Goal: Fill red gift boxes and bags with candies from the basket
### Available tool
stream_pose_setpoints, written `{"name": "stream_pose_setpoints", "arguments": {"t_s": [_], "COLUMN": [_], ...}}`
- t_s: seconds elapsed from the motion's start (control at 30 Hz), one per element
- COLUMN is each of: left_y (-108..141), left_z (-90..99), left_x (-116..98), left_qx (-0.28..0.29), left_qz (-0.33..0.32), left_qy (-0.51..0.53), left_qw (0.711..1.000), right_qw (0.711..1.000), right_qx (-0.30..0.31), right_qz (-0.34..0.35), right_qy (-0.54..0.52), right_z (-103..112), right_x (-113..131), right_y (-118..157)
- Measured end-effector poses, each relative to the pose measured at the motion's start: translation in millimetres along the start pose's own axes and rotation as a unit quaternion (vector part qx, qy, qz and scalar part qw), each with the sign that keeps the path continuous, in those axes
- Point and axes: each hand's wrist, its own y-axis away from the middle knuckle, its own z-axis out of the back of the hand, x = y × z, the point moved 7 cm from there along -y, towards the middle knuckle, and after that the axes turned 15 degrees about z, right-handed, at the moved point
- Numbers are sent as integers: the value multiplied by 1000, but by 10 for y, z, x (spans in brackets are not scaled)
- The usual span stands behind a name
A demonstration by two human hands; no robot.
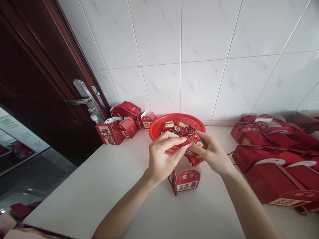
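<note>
Both hands meet on a red flower-printed packet in the middle of the view. My left hand pinches its red zigzag edge between thumb and fingertips. My right hand grips the packet's other side, thumb against the same edge. Below the packet, a small red gift box with gold and white Chinese characters stands upright on the white table. Its top is partly hidden by the packet. Just behind my hands is a red plastic basket holding several wrapped sweets, partly covered by my fingers.
Several red gift boxes stand at the back left near the dark wooden door. Many more red boxes crowd the table's right side, close to my right forearm. A white tiled wall rises behind the basket.
</note>
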Motion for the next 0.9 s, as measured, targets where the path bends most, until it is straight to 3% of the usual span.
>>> {"name": "stream_pose_setpoints", "arguments": {"t_s": [0.1,0.2,0.37,0.47,0.67,0.9], "left_y": [-17,-51,-66,-56,-48,-81], "left_z": [8,4,-50,-76,-122,-73], "left_x": [21,119,339,442,507,500], "left_qx": [-3,12,54,63,66,77], "left_qz": [25,100,240,288,322,314], "left_qy": [20,83,181,225,271,242], "left_qw": [999,991,952,929,905,915], "right_qw": [1000,1000,999,1000,1000,999], "right_qx": [0,-1,-8,-15,-18,-32], "right_qz": [5,18,25,24,22,10], "right_qy": [-3,-16,-21,-7,-3,-14], "right_z": [-3,-14,-25,-10,0,86], "right_x": [23,78,175,206,209,191], "right_y": [-3,-10,-1,12,24,24]}}
